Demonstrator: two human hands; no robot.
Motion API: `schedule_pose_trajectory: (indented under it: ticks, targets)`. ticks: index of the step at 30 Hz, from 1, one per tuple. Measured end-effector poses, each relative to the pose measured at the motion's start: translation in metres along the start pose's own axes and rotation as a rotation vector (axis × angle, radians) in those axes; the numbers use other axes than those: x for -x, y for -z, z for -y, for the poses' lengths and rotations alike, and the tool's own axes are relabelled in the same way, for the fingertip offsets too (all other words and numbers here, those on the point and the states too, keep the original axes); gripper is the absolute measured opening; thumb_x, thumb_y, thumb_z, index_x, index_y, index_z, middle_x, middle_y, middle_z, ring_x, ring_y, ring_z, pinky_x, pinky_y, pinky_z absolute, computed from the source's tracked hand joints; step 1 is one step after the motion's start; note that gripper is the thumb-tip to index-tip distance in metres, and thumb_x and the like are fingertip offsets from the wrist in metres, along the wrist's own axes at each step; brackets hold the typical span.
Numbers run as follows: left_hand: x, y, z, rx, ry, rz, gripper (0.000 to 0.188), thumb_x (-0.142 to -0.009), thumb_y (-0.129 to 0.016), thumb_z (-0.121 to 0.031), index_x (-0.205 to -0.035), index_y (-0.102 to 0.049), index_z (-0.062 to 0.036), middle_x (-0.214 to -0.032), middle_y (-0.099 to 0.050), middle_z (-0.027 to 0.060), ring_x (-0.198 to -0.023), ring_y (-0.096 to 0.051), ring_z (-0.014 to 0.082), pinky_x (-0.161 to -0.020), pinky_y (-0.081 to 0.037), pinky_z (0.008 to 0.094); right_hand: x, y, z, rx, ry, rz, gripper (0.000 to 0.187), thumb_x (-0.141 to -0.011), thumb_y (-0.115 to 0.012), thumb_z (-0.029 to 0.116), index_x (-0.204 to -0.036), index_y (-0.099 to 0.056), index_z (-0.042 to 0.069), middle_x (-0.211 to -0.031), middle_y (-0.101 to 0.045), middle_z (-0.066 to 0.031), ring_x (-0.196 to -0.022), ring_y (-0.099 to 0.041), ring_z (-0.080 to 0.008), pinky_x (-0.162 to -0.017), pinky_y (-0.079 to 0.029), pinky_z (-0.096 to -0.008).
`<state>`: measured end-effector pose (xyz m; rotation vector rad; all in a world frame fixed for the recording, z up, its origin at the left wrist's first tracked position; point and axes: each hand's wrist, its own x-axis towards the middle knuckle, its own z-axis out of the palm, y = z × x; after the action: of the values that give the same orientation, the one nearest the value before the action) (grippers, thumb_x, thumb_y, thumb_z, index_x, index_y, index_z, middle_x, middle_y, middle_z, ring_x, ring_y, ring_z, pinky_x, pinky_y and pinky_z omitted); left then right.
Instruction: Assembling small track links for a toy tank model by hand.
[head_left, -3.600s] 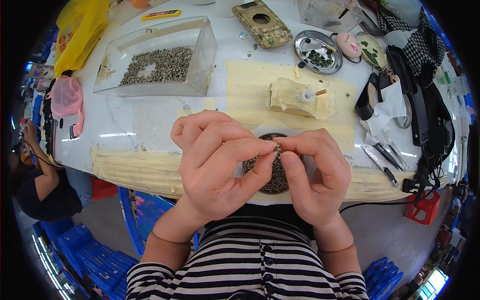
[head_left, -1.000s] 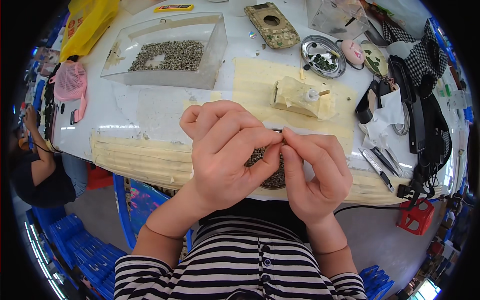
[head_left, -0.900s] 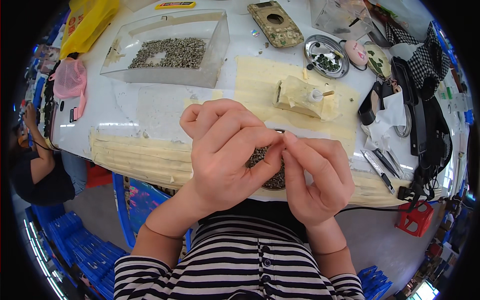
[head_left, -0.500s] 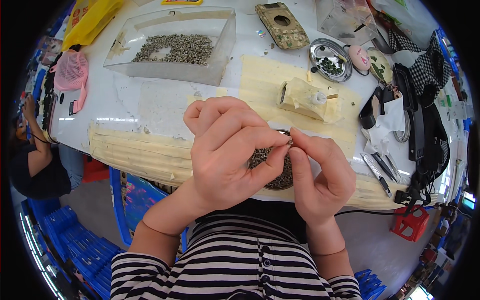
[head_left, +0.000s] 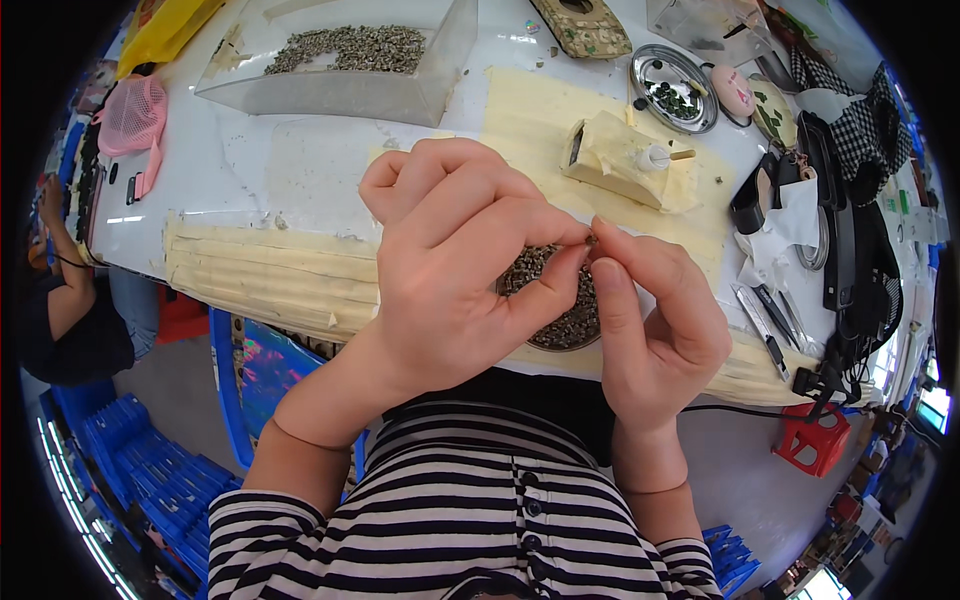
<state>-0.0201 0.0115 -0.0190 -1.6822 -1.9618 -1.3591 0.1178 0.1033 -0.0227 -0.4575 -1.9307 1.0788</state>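
My left hand (head_left: 450, 270) is closed in a pinch, thumb and forefinger meeting at a tiny brownish metallic part (head_left: 592, 240). From the other side, the thumb and forefinger of my right hand (head_left: 665, 325) close on the same part. Its exact shape is too small and too covered by fingertips to make out. Just under both hands stands a round dish (head_left: 566, 347) filled with many similar small metallic parts (head_left: 575, 315). My left hand hides part of this dish.
Behind my left hand stands a clear bin (head_left: 320, 98) of metallic pieces. Farther right are a camouflage model tank hull (head_left: 583, 38), a tape-covered block (head_left: 612, 160) and a round metal dish (head_left: 702, 124) with dark green bits. A utility knife (head_left: 760, 328) lies at right; a person (head_left: 75, 325) sits at left.
Both hands, still pinched together at the tiny part, appear higher in the picture. The table and its things have also shifted upward as the view tilts.
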Motion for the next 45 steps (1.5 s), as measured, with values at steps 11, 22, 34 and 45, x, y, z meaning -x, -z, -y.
schedule_pose_trajectory:
  ticks: [11,22,34,45]
  targets:
    - [0.001,0.001,0.0,0.001,0.047,-0.005,0.021,-0.063,-0.079,-0.004,-0.081,-0.07,-0.0098,-0.079,-0.061,0.0023,-0.083,-0.057,0.0227,-0.079,-0.038,0.0337,0.001,-0.009,0.002,0.244,0.218,-0.043,0.031,-0.074,-0.077,-0.006,-0.104,-0.075,0.001,-0.086,-0.07,-0.0099,-0.071,-0.065,-0.019,-0.062,-0.051,-0.0277]
    - [-0.001,0.005,-0.002,0.048,0.06,0.013,0.02,-0.063,-0.079,-0.004,-0.08,-0.07,-0.01,-0.079,-0.061,0.0021,-0.083,-0.056,0.0228,-0.081,-0.038,0.034,-0.001,-0.002,0.003,0.12,0.025,0.028,0.023,-0.08,-0.073,-0.004,-0.103,-0.073,-0.002,-0.085,-0.07,-0.0134,-0.072,-0.066,-0.0213,-0.065,-0.052,-0.0278]
    - [-0.001,0.007,-0.002,0.019,0.027,0.068,0.025,-0.062,-0.081,-0.009,-0.084,-0.07,-0.0139,-0.082,-0.062,-0.0028,-0.085,-0.056,0.0221,-0.081,-0.034,0.0372,-0.003,0.002,0.006,0.107,-0.021,0.042,0.02,-0.078,-0.075,-0.007,-0.097,-0.072,-0.001,-0.085,-0.071,-0.0123,-0.071,-0.066,-0.0214,-0.064,-0.052,-0.0281]
    - [-0.003,0.009,-0.002,0.05,0.086,0.096,0.029,-0.058,-0.082,-0.009,-0.084,-0.071,-0.0138,-0.082,-0.062,-0.0037,-0.085,-0.055,0.0215,-0.079,-0.033,0.0372,-0.004,0.004,0.007,0.195,0.057,0.1,0.033,-0.075,-0.077,-0.003,-0.107,-0.074,0.003,-0.089,-0.071,-0.0097,-0.073,-0.066,-0.0202,-0.061,-0.052,-0.0273]
